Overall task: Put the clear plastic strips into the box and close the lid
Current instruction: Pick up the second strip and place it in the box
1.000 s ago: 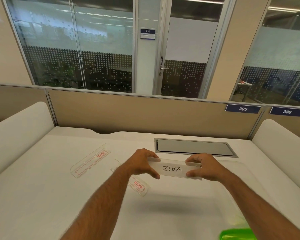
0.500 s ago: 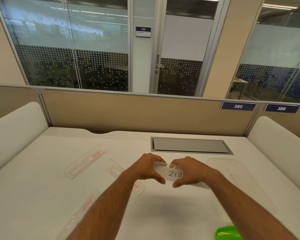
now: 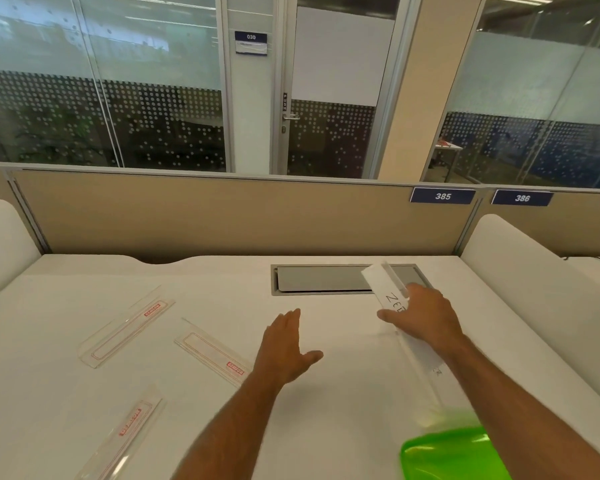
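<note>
My right hand [image 3: 426, 317] grips a clear plastic strip [image 3: 383, 285] with a white insert marked "ZE…", its far end tilted up over the desk hatch. My left hand [image 3: 284, 344] hovers open above the desk, touching nothing. Three more clear strips with red print lie flat on the desk at the left: a far one [image 3: 129, 329], a middle one [image 3: 212, 351] just left of my left wrist, and a near one [image 3: 125, 434]. The clear box [image 3: 426, 386] is faintly visible under my right forearm, with a bright green part [image 3: 447, 452] at its near end.
A grey cable hatch [image 3: 323, 278] is set into the white desk [image 3: 343, 427] at the back. Beige partition panels [image 3: 222, 216] close the far side, and white rounded dividers [image 3: 520, 265] stand at left and right.
My left hand has let go of the labelled strip and moved left, open. My right hand has swung the strip to the right and tilted its far end up.
</note>
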The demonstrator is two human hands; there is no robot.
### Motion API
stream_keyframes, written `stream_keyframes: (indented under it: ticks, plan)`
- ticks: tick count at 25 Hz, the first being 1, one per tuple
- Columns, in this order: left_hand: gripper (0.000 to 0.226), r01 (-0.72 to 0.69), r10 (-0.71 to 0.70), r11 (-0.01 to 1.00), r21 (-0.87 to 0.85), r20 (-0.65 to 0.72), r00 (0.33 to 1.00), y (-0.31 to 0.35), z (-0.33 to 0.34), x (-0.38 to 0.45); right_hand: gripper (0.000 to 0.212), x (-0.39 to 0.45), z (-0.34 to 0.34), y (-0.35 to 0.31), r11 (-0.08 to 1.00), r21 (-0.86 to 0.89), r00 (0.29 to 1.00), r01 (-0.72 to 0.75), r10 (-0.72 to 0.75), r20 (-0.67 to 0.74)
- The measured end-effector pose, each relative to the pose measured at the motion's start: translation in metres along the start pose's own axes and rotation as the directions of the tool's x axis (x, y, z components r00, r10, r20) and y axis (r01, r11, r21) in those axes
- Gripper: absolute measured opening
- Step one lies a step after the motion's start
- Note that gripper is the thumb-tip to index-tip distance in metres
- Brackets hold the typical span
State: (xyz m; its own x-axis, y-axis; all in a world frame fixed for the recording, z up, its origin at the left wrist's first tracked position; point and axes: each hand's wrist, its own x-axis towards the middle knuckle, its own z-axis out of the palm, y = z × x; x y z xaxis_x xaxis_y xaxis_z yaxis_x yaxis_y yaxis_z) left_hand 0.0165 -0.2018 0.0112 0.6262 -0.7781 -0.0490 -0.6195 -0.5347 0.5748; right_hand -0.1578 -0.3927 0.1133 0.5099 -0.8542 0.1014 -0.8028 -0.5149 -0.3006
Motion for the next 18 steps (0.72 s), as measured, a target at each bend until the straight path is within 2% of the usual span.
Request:
stream_keyframes:
  ticks: [4,8,13,18]
  plan:
    - [0.101,-0.020,0.008,0.989,0.147,0.081,0.997,-0.022,0.037,-0.002,0.071,0.005,0.002,0.038,0.981,-0.061,0.983,-0.183,0.182,-0.034]
    - [0.102,-0.034,0.003,0.959,0.282,0.109,0.994,-0.038,0.066,-0.005,0.067,0.003,0.021,0.062,0.961,-0.074,0.960,-0.265,0.271,0.078]
    - [0.104,-0.088,0.091,0.915,0.393,0.013,0.996,-0.051,0.084,-0.010,0.068,-0.001,0.055,0.067,0.951,-0.077,0.925,-0.299,0.309,0.220]
    - [0.103,-0.091,0.099,0.912,0.400,0.002,0.995,-0.053,0.084,-0.007,0.049,0.001,0.080,0.063,0.950,-0.149,0.907,-0.275,0.307,0.288]
